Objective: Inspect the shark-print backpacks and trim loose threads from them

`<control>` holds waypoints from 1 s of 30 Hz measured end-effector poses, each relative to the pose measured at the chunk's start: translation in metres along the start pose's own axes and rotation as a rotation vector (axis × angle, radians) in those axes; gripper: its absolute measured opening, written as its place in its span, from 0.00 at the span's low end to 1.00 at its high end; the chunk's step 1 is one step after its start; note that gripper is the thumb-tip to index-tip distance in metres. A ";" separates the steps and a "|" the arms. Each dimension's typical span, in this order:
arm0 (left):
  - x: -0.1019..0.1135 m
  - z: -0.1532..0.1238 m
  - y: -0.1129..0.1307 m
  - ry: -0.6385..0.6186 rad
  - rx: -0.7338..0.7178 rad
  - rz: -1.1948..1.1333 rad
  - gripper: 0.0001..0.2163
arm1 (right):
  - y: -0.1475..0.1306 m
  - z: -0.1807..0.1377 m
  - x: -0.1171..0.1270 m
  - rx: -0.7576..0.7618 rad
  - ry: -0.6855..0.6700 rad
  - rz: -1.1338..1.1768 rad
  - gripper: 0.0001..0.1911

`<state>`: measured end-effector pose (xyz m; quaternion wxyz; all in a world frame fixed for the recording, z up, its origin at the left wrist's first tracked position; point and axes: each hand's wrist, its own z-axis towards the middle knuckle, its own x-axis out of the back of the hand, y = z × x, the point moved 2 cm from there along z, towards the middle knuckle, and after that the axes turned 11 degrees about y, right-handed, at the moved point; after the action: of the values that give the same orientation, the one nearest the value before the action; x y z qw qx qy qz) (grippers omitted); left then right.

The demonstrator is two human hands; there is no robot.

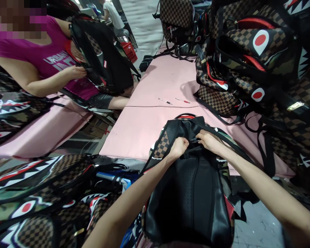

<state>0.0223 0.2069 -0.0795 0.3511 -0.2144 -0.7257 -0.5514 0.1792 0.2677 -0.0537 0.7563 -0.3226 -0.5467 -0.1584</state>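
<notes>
left hand (pixel 179 146) fisted on the top edge of the black backpack (pixel 193 193). right hand (pixel 209 140) just beside it, fingers pinching the same edge. backpack hangs below both grips, its top on the pink bench (pixel 144 127). judgement: keep the edge taut between grips. pen (pixel 165 101) lies beyond.

Bag factory floor, pink worktables (pixel 155 82), piles of matching shark-print backpacks (pixel 258 62), co-worker (pixel 49 65) handling another

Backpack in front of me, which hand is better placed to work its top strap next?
Probably right: the right hand pinches the strap at the top of the backpack; the left hand only clenches the backpack beside it.
</notes>
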 end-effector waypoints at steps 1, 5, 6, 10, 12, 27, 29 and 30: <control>0.000 -0.001 0.000 0.004 0.012 -0.008 0.09 | -0.003 0.002 0.000 0.023 -0.003 -0.050 0.06; 0.000 -0.002 -0.001 0.011 0.040 -0.031 0.08 | -0.015 0.009 0.003 0.082 -0.071 -0.154 0.08; -0.001 -0.001 -0.002 0.011 0.043 -0.036 0.07 | -0.018 0.010 0.004 0.085 -0.087 -0.159 0.09; -0.003 0.002 -0.001 0.015 0.046 -0.057 0.07 | -0.022 0.011 0.006 0.065 -0.095 -0.165 0.09; 0.000 0.000 0.002 0.029 0.036 -0.070 0.07 | -0.022 0.008 0.007 0.032 -0.077 -0.155 0.10; 0.035 -0.069 -0.009 0.162 -0.667 0.194 0.14 | -0.002 -0.010 0.009 -0.194 0.098 0.103 0.10; 0.028 -0.081 -0.018 0.172 -0.741 0.217 0.16 | -0.003 -0.010 0.012 -0.171 0.081 0.104 0.11; 0.026 -0.087 -0.022 0.181 -0.767 0.219 0.17 | -0.004 -0.010 0.013 -0.158 0.072 0.101 0.13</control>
<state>0.0136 0.1160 -0.0615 0.3649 -0.3563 -0.4064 -0.7581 0.1884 0.2601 -0.0422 0.7546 -0.4022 -0.4882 -0.1742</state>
